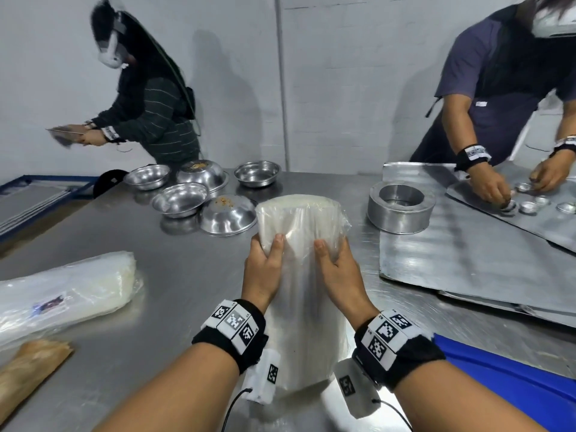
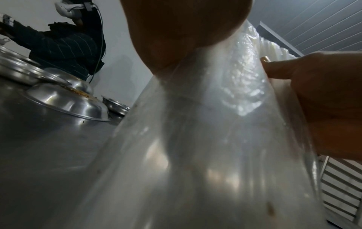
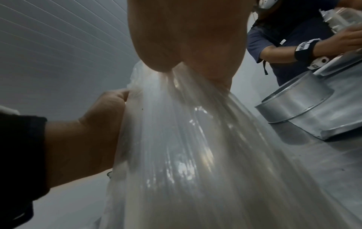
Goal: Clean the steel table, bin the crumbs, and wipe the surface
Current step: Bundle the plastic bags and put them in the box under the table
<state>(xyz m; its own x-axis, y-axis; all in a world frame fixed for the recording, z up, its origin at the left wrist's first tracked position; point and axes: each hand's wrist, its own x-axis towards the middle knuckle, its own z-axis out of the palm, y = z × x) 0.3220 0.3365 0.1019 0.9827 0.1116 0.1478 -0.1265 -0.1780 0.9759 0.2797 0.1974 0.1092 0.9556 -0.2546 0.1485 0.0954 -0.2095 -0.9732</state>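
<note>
A steel worktop (image 1: 174, 275) seen from above, with two hands on a tall plastic-wrapped stack at its middle.

At the far left lies a brown paper bag (image 1: 28, 369), and just above it a second clear-wrapped bundle (image 1: 62, 294) on its side. Further back stand several steel bowls (image 1: 180, 199), two turned upside down; one upturned bowl (image 1: 226, 213) carries orange-brown crumbs on its base.

At the centre, the left hand (image 1: 263, 275) curls round the left side of the wrapped stack (image 1: 300, 232), thumb on the front. The right hand (image 1: 338, 272) does the same on the right side. Both grips are closed on the plastic wrap, high on the stack, which stands upright on the worktop.

To the right sit a steel ring tin (image 1: 400, 208) and a large metal sheet (image 1: 467, 244), where another person handles small tins.

Risks, as a judgement: the wrap looks slippery and loose, so it could slide in the hands while the stack stays put or tips. A tilt to the left could knock the nearest bowl and scatter its crumbs.

Hard to tell: what the stack is made of, whether its base is lifted, and the fingers behind it. No bin or wiping cloth is in view. A blue thing at the lower right is cut off.
</note>
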